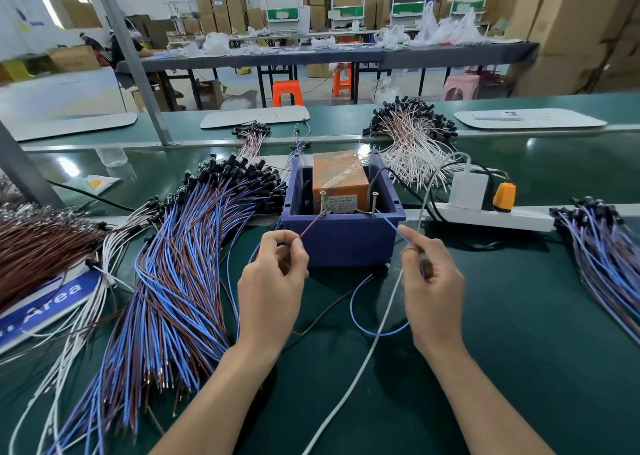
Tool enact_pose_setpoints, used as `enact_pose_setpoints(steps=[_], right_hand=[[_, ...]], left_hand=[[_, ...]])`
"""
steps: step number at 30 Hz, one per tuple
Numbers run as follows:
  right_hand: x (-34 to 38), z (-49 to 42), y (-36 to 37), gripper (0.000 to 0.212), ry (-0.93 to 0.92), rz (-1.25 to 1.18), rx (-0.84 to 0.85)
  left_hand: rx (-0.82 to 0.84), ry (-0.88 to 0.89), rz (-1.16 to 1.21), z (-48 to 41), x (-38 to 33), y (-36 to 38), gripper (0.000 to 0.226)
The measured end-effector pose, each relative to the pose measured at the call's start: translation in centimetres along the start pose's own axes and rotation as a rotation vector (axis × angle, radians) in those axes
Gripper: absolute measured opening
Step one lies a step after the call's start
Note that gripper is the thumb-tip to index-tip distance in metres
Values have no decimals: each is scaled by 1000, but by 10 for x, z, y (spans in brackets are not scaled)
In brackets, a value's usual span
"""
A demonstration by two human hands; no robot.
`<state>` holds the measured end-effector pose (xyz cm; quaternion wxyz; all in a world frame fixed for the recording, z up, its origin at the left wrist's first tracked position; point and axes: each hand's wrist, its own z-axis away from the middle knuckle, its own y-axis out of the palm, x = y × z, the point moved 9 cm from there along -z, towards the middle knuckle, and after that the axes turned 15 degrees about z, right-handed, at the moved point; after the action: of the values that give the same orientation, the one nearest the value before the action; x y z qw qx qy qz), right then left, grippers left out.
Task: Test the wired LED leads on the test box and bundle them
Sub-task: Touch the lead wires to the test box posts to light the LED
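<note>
The blue test box (341, 236) stands mid-table with an orange unit (337, 174) inside and two upright screws (322, 201) at its front rim. My left hand (273, 281) pinches a brown wire (311, 224) whose tip touches the left screw. My right hand (429, 278) pinches a blue wire (391, 224) that reaches toward the right screw (374, 203). Both wires loop down on the mat between my hands. A big heap of blue and brown LED leads (180, 274) lies to the left.
A white power strip (491, 217) with a white charger and an orange plug sits right of the box, its white cable (381, 323) crossing between my arms. White-wired leads (412, 139) lie behind, more blue leads (602, 257) at right, brown and white leads (38, 246) at far left.
</note>
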<state>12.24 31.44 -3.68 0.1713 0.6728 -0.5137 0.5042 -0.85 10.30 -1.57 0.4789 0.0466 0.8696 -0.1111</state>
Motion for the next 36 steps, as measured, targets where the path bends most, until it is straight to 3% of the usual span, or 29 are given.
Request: enact_pose_setpoints(steps=[11,36], right_hand=[[0,1,-1,40,0,3,2],[4,2,0,37,-29,11,12]], left_hand=[[-59,-18,-26,-2,3,-7,9],[-1,17,-5,-1,3,-1,7]])
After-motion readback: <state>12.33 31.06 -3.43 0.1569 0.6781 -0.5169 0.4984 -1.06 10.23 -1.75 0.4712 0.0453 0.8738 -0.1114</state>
